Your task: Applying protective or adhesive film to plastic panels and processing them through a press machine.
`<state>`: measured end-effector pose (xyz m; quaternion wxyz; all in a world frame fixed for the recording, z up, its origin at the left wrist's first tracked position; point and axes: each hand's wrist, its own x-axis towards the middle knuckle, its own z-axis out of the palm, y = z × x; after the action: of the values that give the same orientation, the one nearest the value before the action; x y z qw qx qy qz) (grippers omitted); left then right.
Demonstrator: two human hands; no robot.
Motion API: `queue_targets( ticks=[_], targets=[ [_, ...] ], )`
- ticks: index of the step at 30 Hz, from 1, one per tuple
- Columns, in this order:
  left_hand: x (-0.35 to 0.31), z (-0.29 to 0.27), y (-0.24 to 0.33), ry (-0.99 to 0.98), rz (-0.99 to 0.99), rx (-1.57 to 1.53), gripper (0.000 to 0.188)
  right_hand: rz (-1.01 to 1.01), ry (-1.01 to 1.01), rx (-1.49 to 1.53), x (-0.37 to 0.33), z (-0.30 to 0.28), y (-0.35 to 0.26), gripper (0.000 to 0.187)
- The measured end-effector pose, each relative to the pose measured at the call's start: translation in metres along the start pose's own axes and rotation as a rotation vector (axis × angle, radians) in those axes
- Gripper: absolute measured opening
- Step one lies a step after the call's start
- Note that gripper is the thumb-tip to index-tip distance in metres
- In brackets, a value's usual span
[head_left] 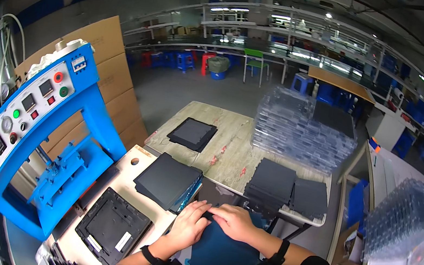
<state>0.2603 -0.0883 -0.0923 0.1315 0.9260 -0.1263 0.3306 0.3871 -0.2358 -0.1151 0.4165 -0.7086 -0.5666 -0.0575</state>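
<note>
Close to my body, both hands come together over a blue surface (219,251), perhaps cloth, on my lap. My left hand (188,226) has its fingers bent and pressed together, with the tips toward the other hand. My right hand (234,222) closes in from the other side. A small dark thing (208,216) shows between them; its kind is hidden by the fingers. Just beyond my left hand, a stack of black sheets (169,180) lies on the light wooden bench (134,160). Left of my left wrist is a black rectangular tray-like mould (113,225) with two white labels.
A blue press machine (87,67) with buttons and gauges stands at the left. On the wood-patterned table (223,129) are more black sheets (192,134), dark stacks (270,181) and piled clear plastic trays (300,129). Another tray pile (401,221) is at the right.
</note>
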Motion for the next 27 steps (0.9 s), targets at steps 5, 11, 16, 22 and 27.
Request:
queue_targets(
  ticks=[5,11,16,22,27],
  targets=[
    [0.011,0.002,0.011,-0.005,0.004,-0.012,0.021,-0.142,-0.054,0.189,0.012,-0.006,0.022,0.023],
    [-0.003,0.003,0.033,-0.002,-0.187,0.158,0.018,-0.318,-0.209,0.458,0.033,0.014,0.032,0.018],
    [-0.041,-0.009,0.048,0.052,-0.426,0.136,0.037,-0.275,-0.284,0.633,0.027,0.049,0.019,0.008],
    [-0.078,-0.027,0.081,-0.330,-0.556,0.455,0.085,-0.889,-0.282,0.321,0.021,0.033,-0.023,0.018],
    [-0.117,-0.068,0.080,-0.283,-0.475,0.421,0.082,-0.588,-0.591,0.610,0.056,0.080,-0.032,0.018]
  ],
)
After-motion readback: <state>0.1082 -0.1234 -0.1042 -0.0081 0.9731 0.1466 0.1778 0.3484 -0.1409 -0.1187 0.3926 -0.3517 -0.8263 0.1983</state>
